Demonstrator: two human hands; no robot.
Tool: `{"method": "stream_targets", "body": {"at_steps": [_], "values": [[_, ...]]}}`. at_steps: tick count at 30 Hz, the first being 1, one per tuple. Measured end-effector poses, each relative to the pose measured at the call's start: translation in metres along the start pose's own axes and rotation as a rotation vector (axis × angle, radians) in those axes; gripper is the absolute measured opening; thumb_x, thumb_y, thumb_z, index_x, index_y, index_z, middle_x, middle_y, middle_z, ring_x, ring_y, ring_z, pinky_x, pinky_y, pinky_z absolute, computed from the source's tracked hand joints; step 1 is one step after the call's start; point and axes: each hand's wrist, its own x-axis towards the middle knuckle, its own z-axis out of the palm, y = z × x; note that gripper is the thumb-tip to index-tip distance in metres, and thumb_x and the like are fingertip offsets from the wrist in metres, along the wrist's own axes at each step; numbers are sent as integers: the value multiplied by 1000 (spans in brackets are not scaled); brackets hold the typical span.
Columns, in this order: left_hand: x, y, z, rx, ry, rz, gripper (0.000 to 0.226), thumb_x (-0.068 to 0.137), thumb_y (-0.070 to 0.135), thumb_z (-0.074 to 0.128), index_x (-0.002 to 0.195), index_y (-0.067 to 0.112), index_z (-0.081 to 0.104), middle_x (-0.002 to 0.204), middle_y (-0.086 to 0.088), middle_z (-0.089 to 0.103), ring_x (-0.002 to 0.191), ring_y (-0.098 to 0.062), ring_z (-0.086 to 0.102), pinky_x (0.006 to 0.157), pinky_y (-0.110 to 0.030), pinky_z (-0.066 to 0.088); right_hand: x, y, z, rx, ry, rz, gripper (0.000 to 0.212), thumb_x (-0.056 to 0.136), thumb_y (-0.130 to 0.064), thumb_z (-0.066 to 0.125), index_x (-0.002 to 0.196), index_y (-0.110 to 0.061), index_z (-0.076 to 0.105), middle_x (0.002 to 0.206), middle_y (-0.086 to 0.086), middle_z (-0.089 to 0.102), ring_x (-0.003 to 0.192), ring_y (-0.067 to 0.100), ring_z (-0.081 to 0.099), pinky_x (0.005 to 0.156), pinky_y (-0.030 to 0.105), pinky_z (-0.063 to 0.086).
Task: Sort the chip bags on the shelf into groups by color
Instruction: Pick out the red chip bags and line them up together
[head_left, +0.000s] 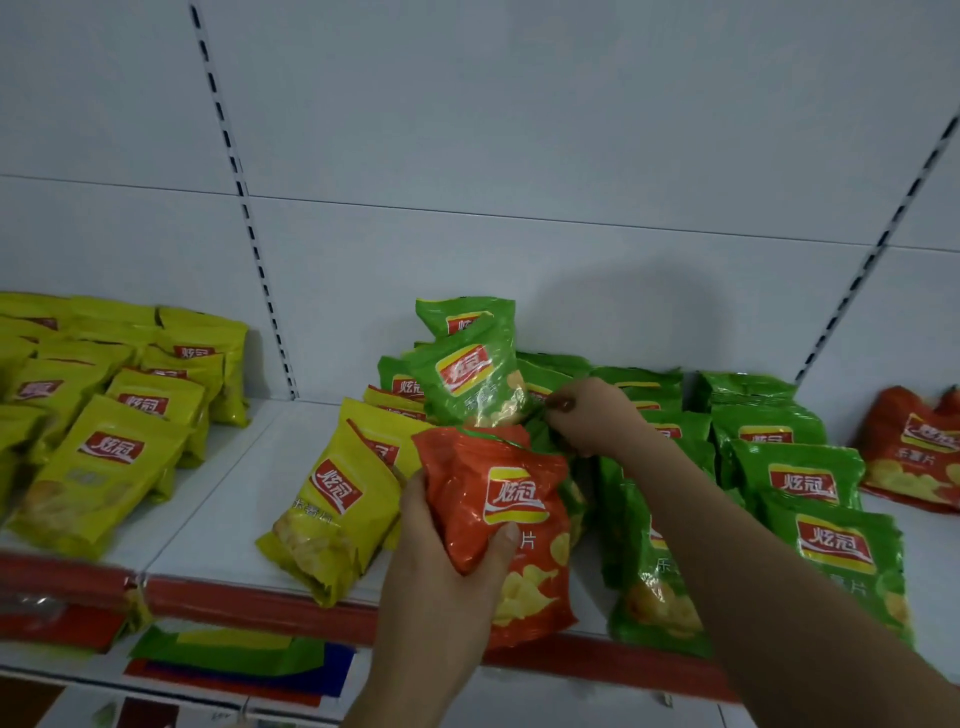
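Left hand (441, 561) grips orange bag (498, 514) over white shelf (218, 525)

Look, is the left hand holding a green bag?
No, the left hand grips an orange-red chip bag, not a green one.

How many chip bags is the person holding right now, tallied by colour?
Red chip bag, gripped by the left hand: 1
Green chip bag, pinched by the right hand: 1
Yellow: 0
Total: 2
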Motion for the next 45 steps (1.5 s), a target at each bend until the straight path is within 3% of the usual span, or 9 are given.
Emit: {"method": "stream_targets", "body": {"at_steps": [3,8,18,24,30,34,38,42,45], "values": [[3,-3,4,17,-16,-10,98,82,59,78,158,46,17,141,21,56,122,-6,61,97,-30,50,2,0,1,-14,-43,-29,25,100,-29,60,110,-19,81,84,5,77,61,14,63,69,31,59],[6,-7,5,42,-35,-29,98,82,62,77,158,47,17,141,20,57,122,-7,62,103,-41,54,4,-3,1,-5,-136,-2,21,95,-18,56,100,-12,77,75,7,75,60,23,73,61,34,64],[7,-3,6,90,-63,-49,98,81,66,75,157,47,17,138,21,58,121,-9,62,102,-46,56,4,-4,0,42,-128,29,18,89,-31,73,91,-16,83,80,5,77,75,19,72,70,32,61],[8,-2,5,86,-56,-50,95,81,63,76,156,46,21,137,21,58,121,-9,63,102,-47,56,5,3,-26,342,100,171,11,78,-19,73,78,-9,80,82,18,78,74,30,72,73,55,64],[10,-2,4,72,-65,-65,93,83,60,77,156,44,23,134,21,60,116,-7,64,100,-43,57,-4,3,-26,337,291,170,9,90,-18,69,86,-22,76,79,-1,74,75,19,70,61,32,57],[9,-2,1,69,-67,-62,94,84,58,77,157,44,21,133,22,58,117,-8,63,100,-40,55,-2,-1,-31,606,455,223,6,92,-23,69,92,-23,74,82,-4,75,75,19,75,69,43,66],[11,-4,-1,32,-66,-62,87,82,60,77,152,47,26,129,24,63,111,-3,67,95,-38,58,-10,-1,-53,643,684,174,13,98,-22,65,107,-20,73,95,-7,72,83,4,65,63,23,50],[17,2,-6,-51,-50,-56,74,83,51,79,143,49,35,116,27,68,93,12,67,72,-12,49,-29,4,-87,836,935,136,8,100,-26,63,106,-25,68,100,-5,73,92,15,73,82,35,63],[27,10,-8,-124,-14,-56,72,83,46,82,143,42,41,112,25,71,89,14,67,71,-12,50,-58,1,-99,1020,996,86,9,104,-25,59,103,-33,64,110,-2,72,99,16,74,81,42,67]]}}
